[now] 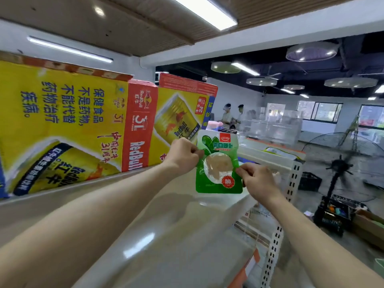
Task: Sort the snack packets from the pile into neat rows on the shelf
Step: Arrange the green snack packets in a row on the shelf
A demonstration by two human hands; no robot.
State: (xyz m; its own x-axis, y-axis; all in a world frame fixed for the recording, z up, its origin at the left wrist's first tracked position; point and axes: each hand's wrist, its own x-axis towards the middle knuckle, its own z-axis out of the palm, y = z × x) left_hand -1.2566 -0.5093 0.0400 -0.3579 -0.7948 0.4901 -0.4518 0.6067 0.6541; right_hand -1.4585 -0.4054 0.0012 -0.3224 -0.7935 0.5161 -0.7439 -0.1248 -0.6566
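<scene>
A green and white snack packet with a round clear window stands upright on the glossy beige shelf top, near its far end. My left hand pinches the packet's left edge at mid height. My right hand pinches its right edge a little lower. Both arms reach forward over the shelf. More packets show just behind the green one, mostly hidden by it.
Large yellow and red RedBull cartons line the left side of the shelf. A perforated white shelf upright runs down the right edge. Beyond stand a black floor fan, a black crate, clear display cases and two people.
</scene>
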